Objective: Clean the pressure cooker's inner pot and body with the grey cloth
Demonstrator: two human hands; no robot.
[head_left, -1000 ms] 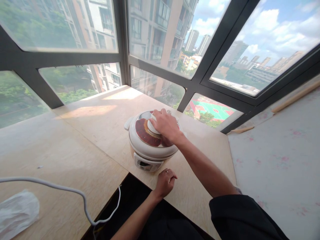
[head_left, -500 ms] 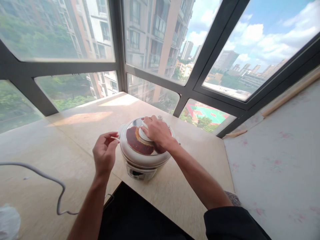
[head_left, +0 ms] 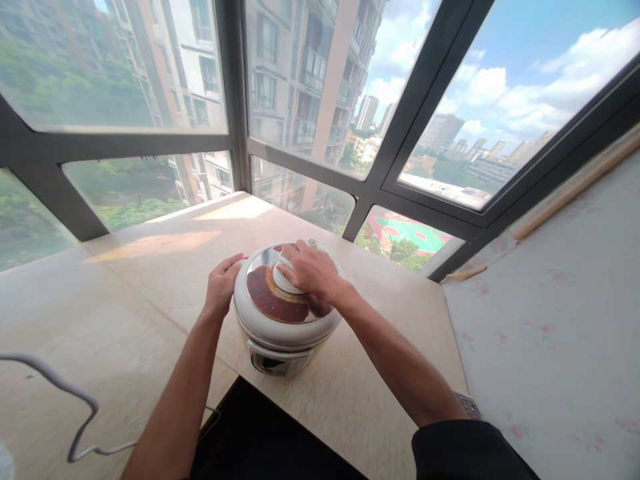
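Note:
A round white electric cooker stands upright on the pale countertop, its control panel facing me. Its lid has a shiny centre with a dark red and tan pattern. On top, my right hand is closed over the white lid knob. My left hand is at the cooker's left side, by its rim; the fingers curl around there, and their tips are partly hidden behind the cooker. A small round valve shows beyond my right hand.
A grey power cord runs over the countertop at left and passes behind my left forearm. A dark panel lies in front of the cooker. Framed windows enclose the far side; a floral-papered wall stands at right.
My left hand has moved right and up from beside the cooker onto its left side. My right hand stays on the knob. The view has shifted slightly.

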